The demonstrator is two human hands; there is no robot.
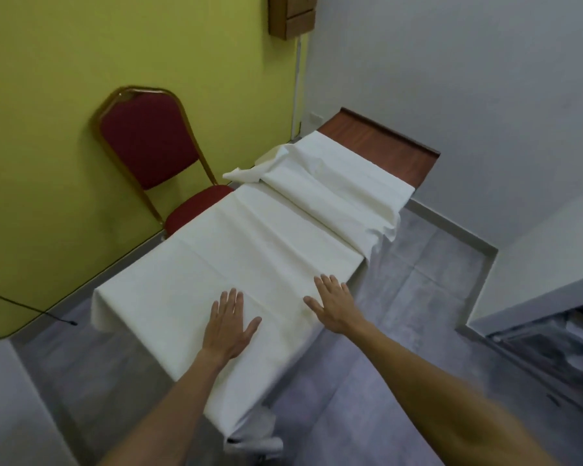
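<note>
A white cloth (249, 237) covers most of a long narrow table, whose bare brown wooden top (384, 146) shows at the far end. The cloth lies flat near me and is bunched in folds toward the far end, with one corner turned over. My left hand (229, 322) lies flat on the cloth near the table's front edge, fingers straight and spread. My right hand (334, 301) lies flat on the cloth at its right edge, fingers straight as well. Neither hand holds anything.
A red padded chair (152, 142) with a gold frame stands left of the table against the yellow wall. A wooden box (292, 15) hangs on the wall above. A black cable (31, 309) runs along the floor at left. Grey floor lies to the right.
</note>
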